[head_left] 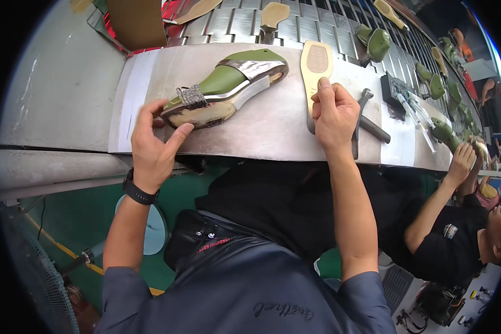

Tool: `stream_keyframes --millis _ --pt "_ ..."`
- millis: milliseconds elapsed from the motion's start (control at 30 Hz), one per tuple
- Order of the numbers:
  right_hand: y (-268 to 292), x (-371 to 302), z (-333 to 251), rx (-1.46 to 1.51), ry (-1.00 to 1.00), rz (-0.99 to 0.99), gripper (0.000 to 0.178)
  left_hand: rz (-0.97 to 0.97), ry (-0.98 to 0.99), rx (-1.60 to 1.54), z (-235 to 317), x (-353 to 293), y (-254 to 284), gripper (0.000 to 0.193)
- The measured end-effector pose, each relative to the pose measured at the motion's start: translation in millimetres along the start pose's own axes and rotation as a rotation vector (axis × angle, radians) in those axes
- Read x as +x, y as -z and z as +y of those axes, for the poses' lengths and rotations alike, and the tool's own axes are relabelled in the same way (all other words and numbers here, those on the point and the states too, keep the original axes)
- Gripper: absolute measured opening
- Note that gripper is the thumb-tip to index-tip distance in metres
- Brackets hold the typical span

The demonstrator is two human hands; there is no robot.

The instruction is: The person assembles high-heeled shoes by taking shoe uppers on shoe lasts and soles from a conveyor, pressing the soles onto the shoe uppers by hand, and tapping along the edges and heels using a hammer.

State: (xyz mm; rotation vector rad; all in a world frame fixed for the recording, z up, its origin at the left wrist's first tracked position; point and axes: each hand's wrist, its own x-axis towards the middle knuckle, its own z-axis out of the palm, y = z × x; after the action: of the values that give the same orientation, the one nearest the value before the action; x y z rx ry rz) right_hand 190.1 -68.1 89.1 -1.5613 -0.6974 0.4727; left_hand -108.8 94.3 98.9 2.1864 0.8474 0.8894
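Note:
A green shoe last point(222, 82) lies on its side on the pale work surface, with a glittery strap and a silver band on it. My left hand point(154, 139) grips its toe end, thumb on the near side and fingers round the tip. To the right, a tan insole point(317, 55) with a stitched oval pad lies lengthwise away from me. My right hand point(336, 114) is closed over the insole's near part, thumb pressed on top; its curled fingers are mostly hidden. Close beside that hand lie a hammer point(375, 129) and a wrench point(365, 98).
Behind the work surface runs a metal slat conveyor point(234, 25) carrying more green lasts point(376, 43) and insoles point(274, 15). A black box point(393, 94) and syringe-like tubes point(420, 114) stand right. A co-worker's hand point(462, 161) holds a green last farther right. A brown board point(136, 25) stands far left.

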Motion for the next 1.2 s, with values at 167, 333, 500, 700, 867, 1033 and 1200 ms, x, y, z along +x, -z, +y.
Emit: stream_keyframes --millis 167,333,500,700,867,1033,1200 --pt "-8 9 -4 0.035 -0.047 0.011 0.033 -0.143 0.151 -0.297 -2 14 3 0.036" --pt "-8 -62 -34 -0.608 0.705 0.12 0.033 -0.183 0.189 -0.469 1 21 25 0.025" --pt "-2 -175 -14 0.424 -0.344 -0.423 0.05 -0.28 0.324 -0.758 12 30 69 0.04" --pt "-14 -168 33 1.317 -0.504 -0.574 0.106 -0.669 0.13 -0.808 14 29 60 0.055" --pt "-41 -198 -24 0.998 -0.303 -0.269 0.081 -0.41 0.36 -1.048 50 12 1 0.068" --pt "-23 -227 -22 0.321 -0.067 -0.154 0.076 -0.499 0.418 -1.038 93 -27 -42 0.073" --pt "20 -211 -22 0.006 0.29 -0.199 0.056 -0.751 0.662 -1.125 93 -20 -51 0.057"
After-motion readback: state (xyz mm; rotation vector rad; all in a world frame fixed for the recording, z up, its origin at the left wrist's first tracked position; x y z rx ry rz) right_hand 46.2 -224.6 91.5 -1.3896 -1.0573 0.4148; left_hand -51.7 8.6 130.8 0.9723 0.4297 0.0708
